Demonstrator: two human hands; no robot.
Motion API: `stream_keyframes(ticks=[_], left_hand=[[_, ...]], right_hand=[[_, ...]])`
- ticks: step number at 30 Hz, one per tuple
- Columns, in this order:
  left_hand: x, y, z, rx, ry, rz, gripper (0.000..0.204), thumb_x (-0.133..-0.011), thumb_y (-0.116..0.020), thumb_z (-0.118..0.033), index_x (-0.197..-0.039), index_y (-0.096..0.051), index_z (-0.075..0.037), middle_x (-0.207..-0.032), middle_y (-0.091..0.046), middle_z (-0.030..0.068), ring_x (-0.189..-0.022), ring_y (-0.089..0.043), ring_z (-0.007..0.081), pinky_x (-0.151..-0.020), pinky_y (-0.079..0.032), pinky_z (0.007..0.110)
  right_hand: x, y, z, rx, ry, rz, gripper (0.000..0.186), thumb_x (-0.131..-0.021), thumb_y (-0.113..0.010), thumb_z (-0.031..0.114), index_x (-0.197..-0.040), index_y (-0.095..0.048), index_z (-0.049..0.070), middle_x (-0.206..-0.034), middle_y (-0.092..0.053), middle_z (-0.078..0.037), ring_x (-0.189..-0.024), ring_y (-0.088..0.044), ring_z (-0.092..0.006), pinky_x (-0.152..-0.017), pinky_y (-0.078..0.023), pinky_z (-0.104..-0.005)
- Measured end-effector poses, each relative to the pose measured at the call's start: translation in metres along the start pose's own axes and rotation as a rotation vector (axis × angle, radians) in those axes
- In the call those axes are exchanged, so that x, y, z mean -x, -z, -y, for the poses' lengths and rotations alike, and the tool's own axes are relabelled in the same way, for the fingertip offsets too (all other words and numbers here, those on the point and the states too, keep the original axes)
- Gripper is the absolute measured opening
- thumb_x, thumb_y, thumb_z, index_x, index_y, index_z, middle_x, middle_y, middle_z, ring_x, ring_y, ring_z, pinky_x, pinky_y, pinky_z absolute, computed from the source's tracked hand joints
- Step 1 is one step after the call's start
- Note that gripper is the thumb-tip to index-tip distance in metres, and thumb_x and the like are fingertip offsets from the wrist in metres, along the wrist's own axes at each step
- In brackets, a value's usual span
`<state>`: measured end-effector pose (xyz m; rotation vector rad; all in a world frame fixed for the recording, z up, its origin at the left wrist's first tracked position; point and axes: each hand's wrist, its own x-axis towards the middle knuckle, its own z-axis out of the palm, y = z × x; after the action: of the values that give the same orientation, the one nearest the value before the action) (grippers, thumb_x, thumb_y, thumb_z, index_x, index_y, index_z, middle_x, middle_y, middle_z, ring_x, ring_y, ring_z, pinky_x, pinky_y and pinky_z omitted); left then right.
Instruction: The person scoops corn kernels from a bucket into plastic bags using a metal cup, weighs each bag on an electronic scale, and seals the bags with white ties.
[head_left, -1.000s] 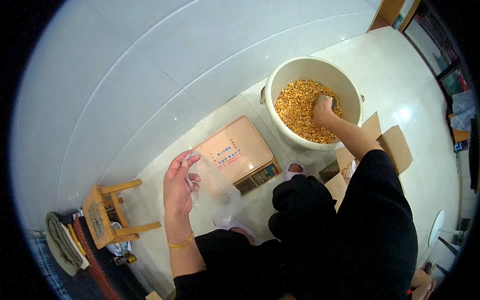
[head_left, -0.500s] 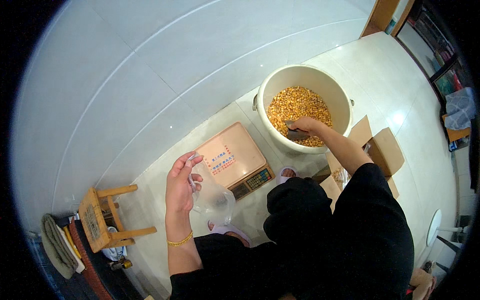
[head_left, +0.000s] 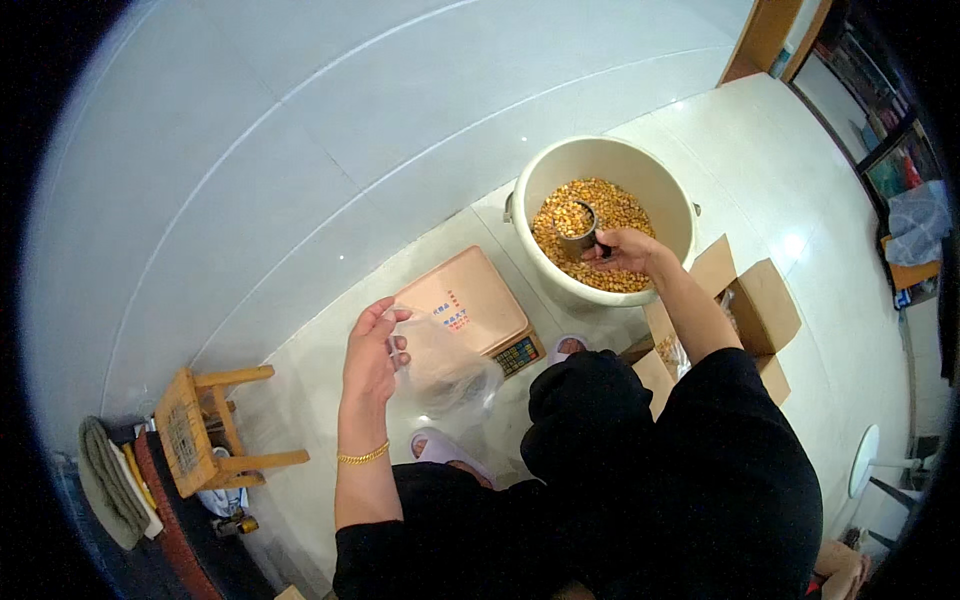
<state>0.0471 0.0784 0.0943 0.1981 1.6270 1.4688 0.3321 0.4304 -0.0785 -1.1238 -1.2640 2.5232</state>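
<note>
My right fingers (head_left: pixel 611 238) grip a scoop (head_left: pixel 577 246) by its handle; its cup sits just left of them inside the bucket (head_left: pixel 683 225), mouth up, long axis near upright. Half a second ago it lay tipped; now it's dark, round-rimmed, corn-filled. My left fingers (head_left: pixel 370 318) pinch a clear bag (head_left: pixel 455 380).

I see cool, bright light glaring off the pale floor (head_left: pixel 840 330), the wall (head_left: pixel 300 180) bowing, and the corners falling black.
</note>
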Motion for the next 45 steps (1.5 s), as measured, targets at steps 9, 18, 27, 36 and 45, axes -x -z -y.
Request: stream_keyframes(ticks=[9, 18, 27, 36, 45], left_hand=[[-0.002, -0.002, 0.006, 0.001, -0.019, -0.013, 0.033, -0.089, -0.049, -0.009, -0.122, -0.045, -0.006, -0.096, -0.053, 0.0044, -0.058, -0.042, 0.0086, -0.048, -0.037, 0.022], [-0.014, 0.013, 0.009, 0.039, -0.025, 0.002, 0.029, -0.088, -0.044, -0.005, -0.116, -0.048, -0.004, -0.089, -0.049, 0.0036, -0.052, -0.032, 0.0057, -0.042, -0.029, 0.019], [0.006, 0.041, -0.021, -0.012, -0.125, 0.065, 0.023, -0.089, -0.042, -0.006, -0.110, -0.050, -0.005, -0.080, -0.051, 0.0012, -0.046, -0.028, 0.0026, -0.037, -0.023, 0.016], [0.019, 0.068, -0.035, 0.236, -0.226, 0.085, 0.011, -0.089, -0.043, -0.007, -0.098, -0.049, -0.007, -0.072, -0.051, 0.0016, -0.045, -0.032, 0.0038, -0.037, -0.026, 0.017], [0.020, 0.049, -0.021, 0.383, -0.110, 0.226, 0.010, -0.087, -0.044, -0.006, -0.097, -0.048, -0.006, -0.073, -0.051, 0.0032, -0.046, -0.034, 0.0047, -0.038, -0.026, 0.017]], right_hand=[[0.012, -0.041, 0.019, -0.036, 0.069, -0.004, 0.029, -0.094, -0.048, 0.027, -0.098, -0.054, 0.000, -0.100, -0.060, -0.015, -0.097, -0.057, -0.0277, -0.090, -0.048, -0.0462], [0.073, -0.083, 0.044, 0.135, 0.244, 0.038, 0.029, -0.096, -0.043, 0.026, -0.092, -0.056, 0.001, -0.095, -0.061, -0.011, -0.094, -0.060, -0.0205, -0.086, -0.051, -0.0358], [0.065, -0.217, 0.060, 0.077, 0.239, 0.518, 0.033, -0.092, -0.050, 0.031, -0.077, -0.052, 0.002, -0.094, -0.060, -0.018, -0.098, -0.058, -0.0292, -0.091, -0.047, -0.0440], [-0.010, -0.309, 0.026, 0.010, 0.030, 0.887, 0.035, -0.094, -0.045, 0.030, -0.073, -0.049, 0.001, -0.092, -0.058, -0.020, -0.092, -0.058, -0.0314, -0.090, -0.047, -0.0426], [-0.035, -0.356, -0.035, 0.625, -0.214, 0.536, 0.033, -0.093, -0.045, 0.032, -0.089, -0.057, 0.002, -0.082, -0.060, -0.011, -0.072, -0.058, -0.0215, -0.068, -0.052, -0.0351]])
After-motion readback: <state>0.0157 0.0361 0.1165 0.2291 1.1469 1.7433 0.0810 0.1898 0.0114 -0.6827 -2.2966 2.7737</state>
